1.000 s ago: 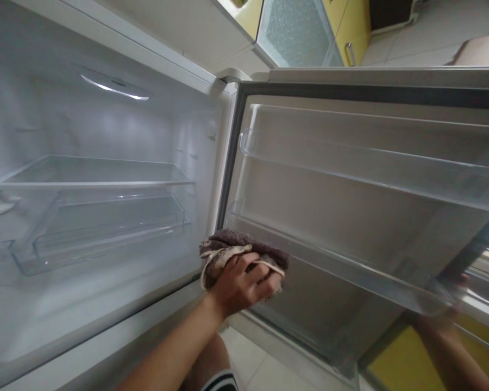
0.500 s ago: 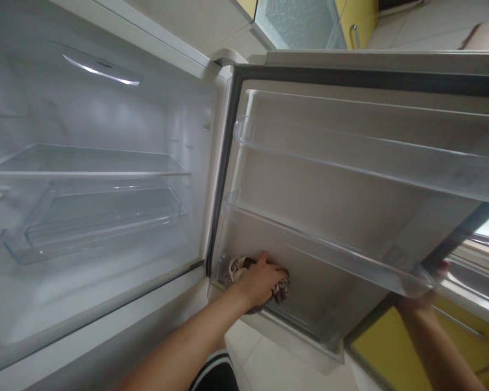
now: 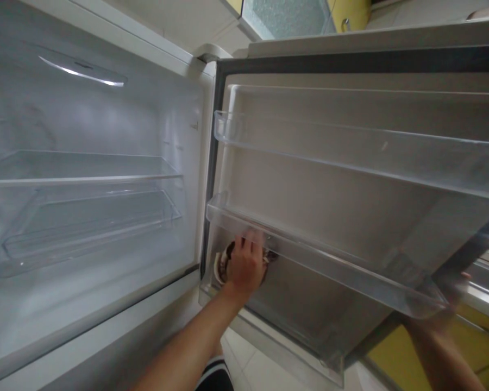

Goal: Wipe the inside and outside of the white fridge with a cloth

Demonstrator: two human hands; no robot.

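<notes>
My left hand [image 3: 248, 263] presses a brown-and-cream patterned cloth [image 3: 220, 267] against the inner face of the open refrigerator door [image 3: 309, 190]. Its fingers are closed over the bunched cloth and reach up behind the clear middle door shelf [image 3: 330, 260]. At the door's outer edge, my right hand [image 3: 436, 320] grips the door. Its fingers are blurred and partly covered by the shelf end.
Left of the door is the lit refrigerator compartment [image 3: 106, 298] with a glass shelf [image 3: 85, 165] and a clear tray [image 3: 93, 231]. An upper door shelf [image 3: 350, 144] spans the door. Yellow cabinets [image 3: 399, 353] stand behind it, above a tiled floor [image 3: 244, 347].
My left hand has moved the cloth up the door panel, its fingers now behind the middle shelf. The view has shifted slightly; my right hand stays at the door edge.
</notes>
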